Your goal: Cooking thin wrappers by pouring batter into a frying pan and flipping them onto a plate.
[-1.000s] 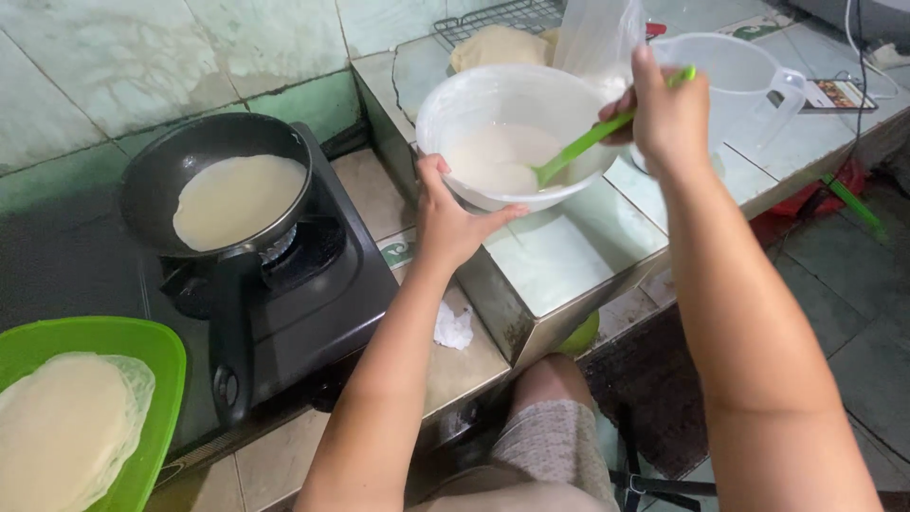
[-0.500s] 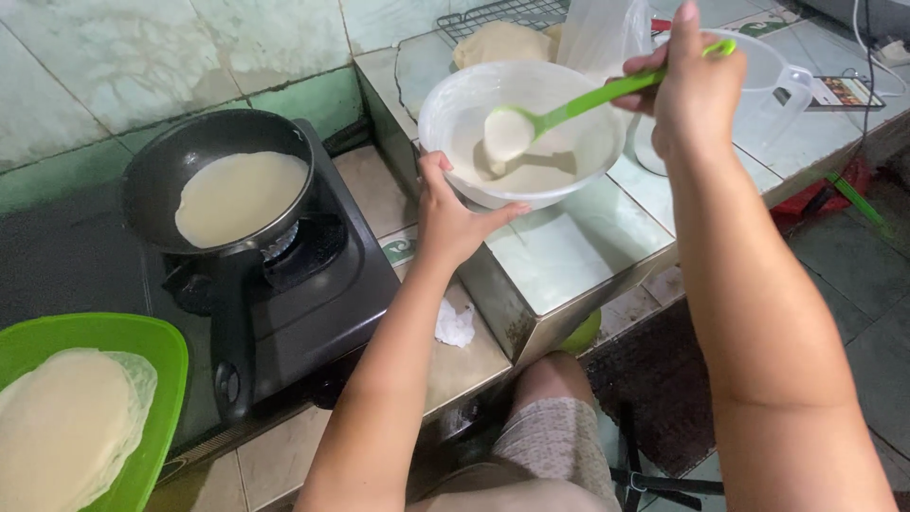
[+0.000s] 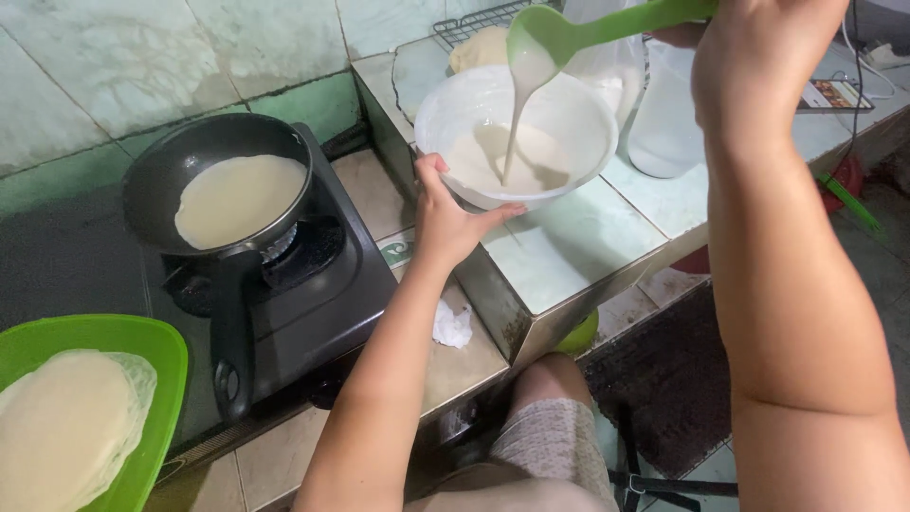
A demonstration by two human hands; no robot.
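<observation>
- Since half a second ago the right hand (image 3: 758, 66) has lifted the green ladle (image 3: 578, 33) higher, up out of the white bowl (image 3: 445, 109), and now pale batter (image 3: 517, 156) streams off the scoop in a thin ribbon back into the bowl (the camera has also come in closer, so everything looks bigger).
- Head view, right side: fingers are closed tight around the ladle's handle at the top edge, with the scoop tilted down over the middle of the bowl.
- Left hand (image 3: 445, 213) sits at the bowl's near rim, thumb up against the side and fingers spread under the edge, steadying it, not a full wrap.
- That bowl stands on the tiled counter (image 3: 569, 256), near its left end.
- Left of that, a black frying pan (image 3: 156, 180) sits on a dark gas stove (image 3: 322, 294), with a thin round crepe (image 3: 237, 199) inside it.
- Bottom left corner: a green plate (image 3: 142, 346) holds a stack of pale cooked crepes (image 3: 62, 431).
- A crumpled white tissue (image 3: 453, 325) lies on the lower ledge beside the stove.
- Behind the bowl stands a clear plastic jug (image 3: 664, 128).
</observation>
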